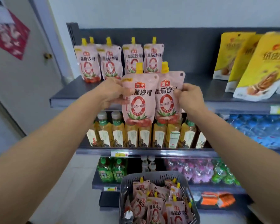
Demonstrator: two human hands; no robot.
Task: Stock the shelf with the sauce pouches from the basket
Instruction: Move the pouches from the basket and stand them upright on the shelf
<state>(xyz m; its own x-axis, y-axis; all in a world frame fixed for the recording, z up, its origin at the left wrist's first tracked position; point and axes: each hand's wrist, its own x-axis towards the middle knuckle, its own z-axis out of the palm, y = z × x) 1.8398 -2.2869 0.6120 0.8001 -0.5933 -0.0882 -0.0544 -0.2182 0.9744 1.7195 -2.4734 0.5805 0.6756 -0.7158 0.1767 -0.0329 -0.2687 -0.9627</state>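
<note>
Two pink sauce pouches with yellow caps hang upright side by side in front of the top shelf (81,96). My left hand (111,92) grips the left pouch (138,101) at its left edge. The right pouch (166,99) is pinched at its right edge by my right hand (188,98). Several more pouches (120,62) stand in a row at the back left of that shelf. Below, a grey basket (129,185) holds several loose pouches (153,206).
Yellow snack bags (255,68) fill the right side of the top shelf. Bottled drinks (132,135) line the shelf below, with blue packs (262,131) to their right. Lower shelves carry green pouches and wrapped sweets. A grey door (23,75) stands at left.
</note>
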